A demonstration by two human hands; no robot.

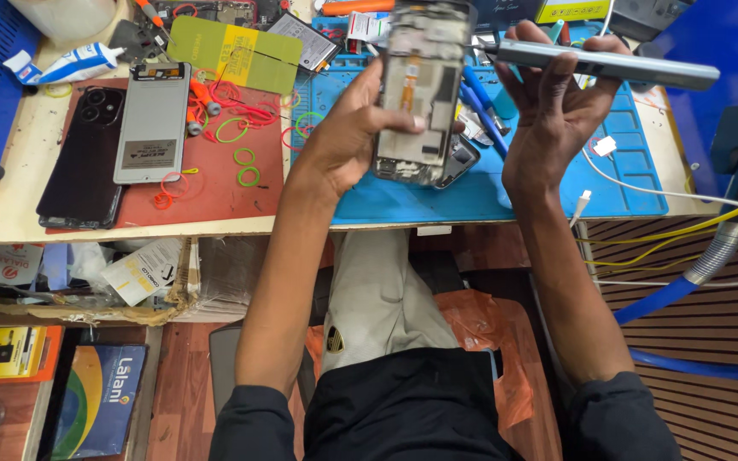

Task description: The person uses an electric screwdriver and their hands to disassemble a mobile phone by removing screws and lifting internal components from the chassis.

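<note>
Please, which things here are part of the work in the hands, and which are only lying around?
In hand:
- opened phone, in left hand
- grey tool, in right hand

Lying about:
- black phone on red mat
- grey back panel
- rubber bands
- glue tube
- white cable on blue mat

The bench (10, 224) carried a red mat (215, 183) toward its left and a blue mat (625, 171) toward its right. A black phone (87, 158) lay near the front-left edge; a tube (74, 64) lay near the back-left corner.
</note>
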